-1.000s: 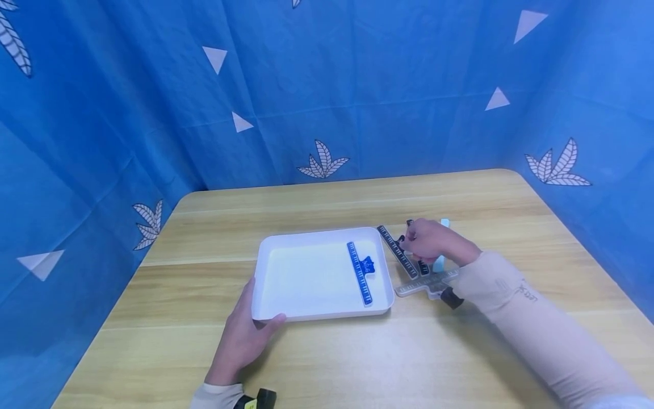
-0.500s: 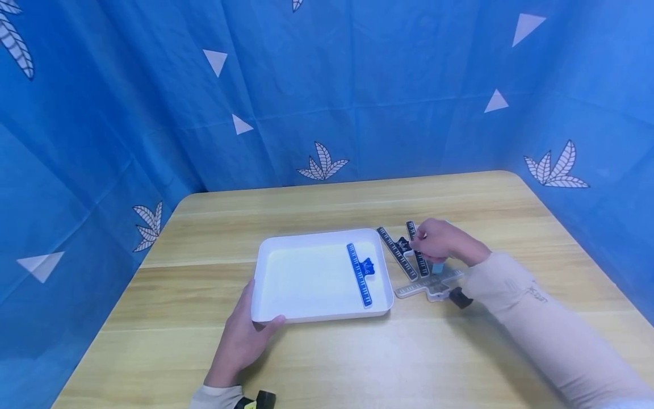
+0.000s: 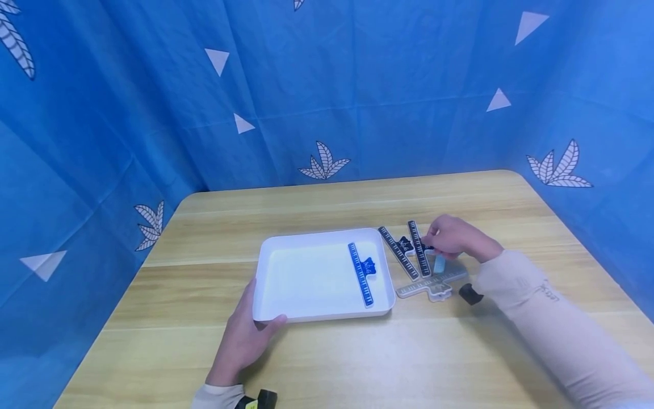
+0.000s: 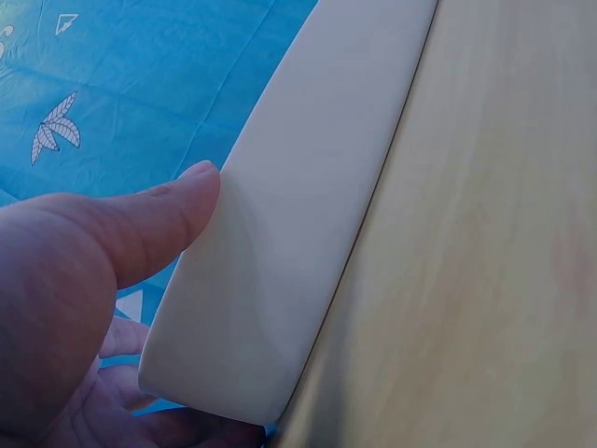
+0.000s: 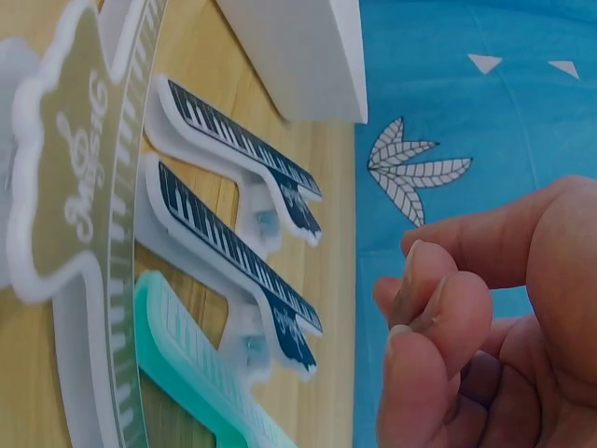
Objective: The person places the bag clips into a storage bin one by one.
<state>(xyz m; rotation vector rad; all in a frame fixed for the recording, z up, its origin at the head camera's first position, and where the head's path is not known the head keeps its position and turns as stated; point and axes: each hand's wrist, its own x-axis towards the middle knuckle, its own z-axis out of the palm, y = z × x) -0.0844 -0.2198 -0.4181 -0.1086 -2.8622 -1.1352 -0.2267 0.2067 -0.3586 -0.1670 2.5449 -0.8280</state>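
Note:
My left hand (image 3: 242,338) grips the near left corner of a white tray (image 3: 263,272); in the left wrist view its thumb (image 4: 177,215) lies against the tray's outer wall. Inside the tray lies a blue clip with a piano-key bar (image 3: 361,275). My right hand (image 3: 452,237) is over several similar clips right of the tray, fingers bent, with nothing visible between the fingertips in the right wrist view. Two black clips, a left one (image 3: 398,253) and a right one (image 3: 419,250), lie beside a turquoise clip (image 3: 439,264), partly hidden by that hand. A gold-and-clear clip (image 3: 430,286) lies nearest me.
The wooden table (image 3: 337,363) extends around the tray on all sides. A blue patterned curtain (image 3: 306,102) hangs behind it and at both sides. Small black devices sit at both wrists, the right one (image 3: 470,294) close to the gold-and-clear clip.
My right hand has moved right, from over the black clips toward the turquoise one, uncovering the right black clip. The clips, the tray and my left hand stay where they were.

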